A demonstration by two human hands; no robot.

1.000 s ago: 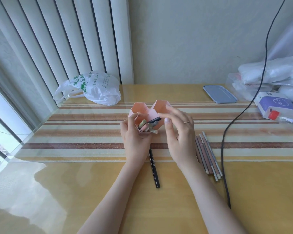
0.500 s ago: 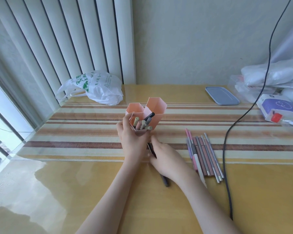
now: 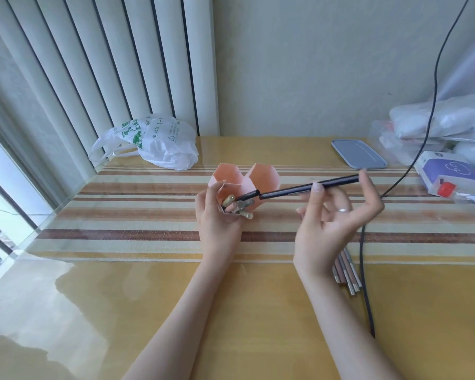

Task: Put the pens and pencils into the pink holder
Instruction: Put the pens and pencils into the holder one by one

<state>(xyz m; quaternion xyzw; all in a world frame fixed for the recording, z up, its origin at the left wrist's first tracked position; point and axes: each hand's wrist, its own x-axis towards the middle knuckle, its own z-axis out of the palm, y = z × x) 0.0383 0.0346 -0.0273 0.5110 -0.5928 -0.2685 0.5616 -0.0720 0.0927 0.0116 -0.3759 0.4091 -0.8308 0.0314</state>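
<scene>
The pink holder, made of hexagonal tubes, stands mid-table on the striped runner. My left hand grips its near tube, which holds several pens with their ends sticking out. My right hand is raised to the right of the holder and pinches a long black pen between thumb and fingertips. The pen lies nearly level, its left tip at the holder's rim. A bundle of pens and pencils lies on the table, mostly hidden behind my right wrist.
A black cable runs down the table right of the bundle. A white plastic bag sits back left, a blue-grey lid back right, and a purple-and-white box with bagged items at the far right. Vertical blinds cover the left.
My right hand has picked the black pen up off the table in front of the holder and lifted it up and right, its tip now pointing at the holder. My left hand stays on the holder.
</scene>
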